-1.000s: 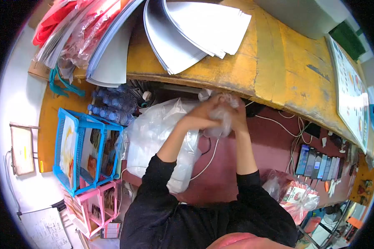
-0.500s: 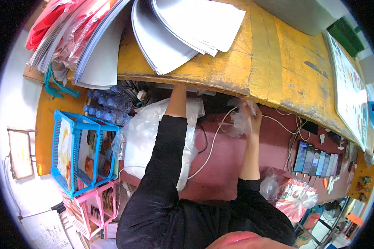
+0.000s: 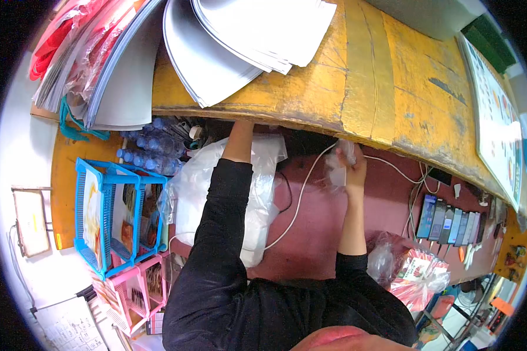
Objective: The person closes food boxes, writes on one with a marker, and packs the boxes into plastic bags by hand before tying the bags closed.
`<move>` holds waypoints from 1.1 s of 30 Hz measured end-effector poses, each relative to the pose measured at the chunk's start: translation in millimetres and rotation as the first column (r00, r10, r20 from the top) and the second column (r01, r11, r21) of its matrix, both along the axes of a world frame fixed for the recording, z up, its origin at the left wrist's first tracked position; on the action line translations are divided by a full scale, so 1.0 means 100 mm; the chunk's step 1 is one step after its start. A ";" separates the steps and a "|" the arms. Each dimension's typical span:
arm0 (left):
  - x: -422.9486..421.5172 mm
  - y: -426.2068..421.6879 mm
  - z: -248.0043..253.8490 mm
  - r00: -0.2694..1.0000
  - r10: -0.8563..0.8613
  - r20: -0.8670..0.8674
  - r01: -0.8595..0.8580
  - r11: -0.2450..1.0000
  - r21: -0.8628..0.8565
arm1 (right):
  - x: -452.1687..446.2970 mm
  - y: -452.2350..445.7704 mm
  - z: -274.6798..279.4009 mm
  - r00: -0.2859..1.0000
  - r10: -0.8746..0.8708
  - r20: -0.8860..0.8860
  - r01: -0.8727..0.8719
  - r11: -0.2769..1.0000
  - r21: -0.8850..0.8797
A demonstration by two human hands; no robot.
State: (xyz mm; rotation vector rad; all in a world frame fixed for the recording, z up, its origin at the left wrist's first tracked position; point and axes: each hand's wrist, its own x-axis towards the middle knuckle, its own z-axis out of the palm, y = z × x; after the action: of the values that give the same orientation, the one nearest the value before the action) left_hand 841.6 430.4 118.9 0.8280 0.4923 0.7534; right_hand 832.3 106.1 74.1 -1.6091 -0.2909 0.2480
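Note:
My right hand (image 3: 356,169) is closed on a crumpled clear plastic bag (image 3: 337,169), just below the front edge of the worn yellow shelf (image 3: 310,111). My left forearm (image 3: 239,142) reaches under that shelf, so the hand and its fingers are hidden. Beneath this forearm lies a large white plastic bag (image 3: 208,175) on the dark red surface (image 3: 310,216). Between my arms a white cable (image 3: 301,196) runs across the red surface.
Stacked white sheets (image 3: 228,52) hang over the shelf edge. At left stand a blue rack (image 3: 105,222), a pink rack (image 3: 129,286) and water bottles (image 3: 152,158). To the right are a row of phones (image 3: 448,222) and a plastic-wrapped red packet (image 3: 418,278).
My left forearm has shifted slightly left, its hand still under the shelf. My right hand has turned a little, and the clear bag in it has changed shape. The view has shifted slightly.

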 end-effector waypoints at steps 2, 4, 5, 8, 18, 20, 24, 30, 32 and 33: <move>-0.02 0.02 0.00 1.000 0.001 0.008 -0.001 1.000 -0.010 | 0.02 0.00 0.01 0.990 -0.058 0.128 0.069 0.994 -0.083; -0.03 0.04 0.00 1.000 0.001 0.011 -0.001 1.000 -0.012 | 0.00 0.02 0.15 0.980 -0.077 0.184 0.096 0.990 -0.099; -0.02 0.04 0.00 1.000 0.002 0.017 -0.001 1.000 -0.023 | -0.02 0.02 0.23 0.982 -0.071 0.175 0.086 0.993 -0.077; -0.04 0.09 -0.03 1.000 0.000 0.023 0.000 1.000 -0.028 | -0.04 0.01 0.27 0.993 -0.034 0.112 0.038 0.999 -0.032; -0.09 0.02 0.03 0.996 -0.021 0.084 0.026 0.998 -0.061 | -0.07 -0.05 0.20 0.994 -0.057 0.093 0.064 0.996 -0.067; -0.15 -0.05 0.03 0.993 -0.033 0.113 0.040 0.997 -0.069 | -0.08 0.04 -0.02 0.935 -0.345 0.076 0.340 0.938 0.068; -0.43 -0.36 -0.14 0.971 -0.082 0.226 0.101 0.992 -0.072 | -0.15 0.14 -0.25 0.901 -0.433 0.028 0.403 0.861 0.311; -0.64 -0.44 -0.34 0.956 -0.131 0.261 0.156 0.985 -0.077 | -0.24 0.08 -0.16 0.925 -0.266 -0.270 0.359 0.842 0.401; -0.73 -0.42 -0.51 0.959 -0.168 0.230 0.200 0.972 -0.122 | -0.20 0.01 -0.03 0.916 -0.107 -0.386 0.303 0.814 0.496; -0.76 -0.43 -0.56 0.950 -0.194 0.246 0.231 0.963 -0.135 | -0.16 -0.02 0.01 0.902 -0.021 -0.432 0.280 0.790 0.545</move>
State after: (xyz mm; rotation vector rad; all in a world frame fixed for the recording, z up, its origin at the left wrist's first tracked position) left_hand 765.6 387.8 63.1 0.6198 0.2466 0.5910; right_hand 816.6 104.2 74.7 -0.9086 0.0914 0.3199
